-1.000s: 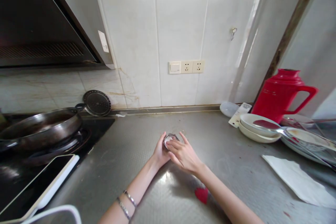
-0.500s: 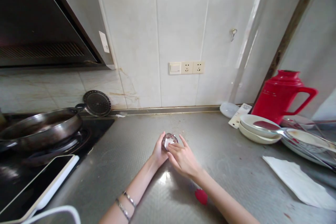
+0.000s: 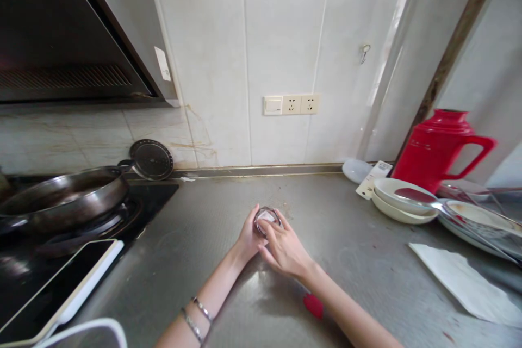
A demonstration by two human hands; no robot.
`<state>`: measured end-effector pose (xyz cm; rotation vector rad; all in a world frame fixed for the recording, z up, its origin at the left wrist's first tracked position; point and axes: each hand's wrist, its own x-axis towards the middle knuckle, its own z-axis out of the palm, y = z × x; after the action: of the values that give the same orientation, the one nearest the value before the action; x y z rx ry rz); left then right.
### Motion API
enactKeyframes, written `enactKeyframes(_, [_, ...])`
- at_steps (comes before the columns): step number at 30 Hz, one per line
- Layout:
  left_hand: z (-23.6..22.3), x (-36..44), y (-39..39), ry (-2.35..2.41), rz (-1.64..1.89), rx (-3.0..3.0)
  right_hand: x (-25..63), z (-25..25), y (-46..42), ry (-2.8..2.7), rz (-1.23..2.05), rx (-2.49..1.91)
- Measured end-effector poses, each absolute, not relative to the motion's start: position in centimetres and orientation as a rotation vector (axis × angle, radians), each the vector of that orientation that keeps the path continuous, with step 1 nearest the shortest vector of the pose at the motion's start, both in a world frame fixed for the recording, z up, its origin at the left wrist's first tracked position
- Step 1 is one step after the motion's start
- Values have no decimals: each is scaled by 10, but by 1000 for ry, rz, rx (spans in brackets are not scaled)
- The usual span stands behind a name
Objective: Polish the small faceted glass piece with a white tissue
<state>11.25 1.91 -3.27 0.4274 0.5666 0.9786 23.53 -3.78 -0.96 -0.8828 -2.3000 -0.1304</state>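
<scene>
I see a grey metal counter (image 3: 196, 239), faintly textured, and smooth, glossy tiles (image 3: 281, 38) across the upper frame. At right, the red jug (image 3: 432, 147) looks like shiny plastic, the bowls (image 3: 397, 209) smooth and glazed, the napkin (image 3: 465, 283) matt paper. At left, the pan (image 3: 95, 200) is stained metal. The small dish (image 3: 267, 215) at centre gleams, material unclear.

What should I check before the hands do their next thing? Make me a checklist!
1. Left hand holding the small round dish: ok.
2. Right hand at the dish, fingers over its opening: ok.
3. Everything inside the dish visible: not ok, fingers cover part.
4. What the pale stuff inside is: cannot tell, too small.
5. Counter just beyond the dish clean: not ok, specks show.
6. Pan away from both hands: ok.
</scene>
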Motion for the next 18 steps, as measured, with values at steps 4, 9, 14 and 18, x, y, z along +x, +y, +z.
enactKeyframes(4, [-30,112,18,524,1000,404,235,-7,-39,-2308,-219,-949])
enactKeyframes(9, [-26,112,19,505,1025,408,233,-6,-40,-2286,-282,-984])
enactKeyframes(14, [-27,109,23,454,1076,484,229,-8,-43,-2326,-218,-937])
enactKeyframes(18, [-35,105,25,455,1006,517,231,-8,-43,-2357,-209,-946])
